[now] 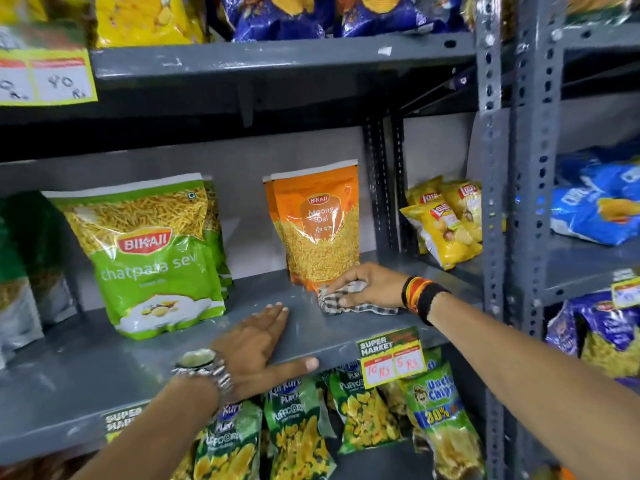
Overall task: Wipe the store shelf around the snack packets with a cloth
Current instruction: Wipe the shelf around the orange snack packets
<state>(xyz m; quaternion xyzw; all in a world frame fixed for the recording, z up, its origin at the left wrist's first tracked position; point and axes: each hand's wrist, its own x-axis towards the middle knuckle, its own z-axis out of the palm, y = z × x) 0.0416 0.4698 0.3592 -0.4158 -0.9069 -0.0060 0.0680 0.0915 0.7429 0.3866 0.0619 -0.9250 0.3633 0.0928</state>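
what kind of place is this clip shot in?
Most likely a small grocery or supermarket aisle: grey slotted metal shelf stocked with branded snack packets, and a "Super Market" price tag clipped to the shelf edge.

price tag [393, 356] on shelf edge | yellow chip bags [446, 221] right | blue bags [599, 209] far right

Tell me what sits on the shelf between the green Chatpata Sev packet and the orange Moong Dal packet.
Head view: nothing stands between the green packet and orange packet, only bare grey shelf.
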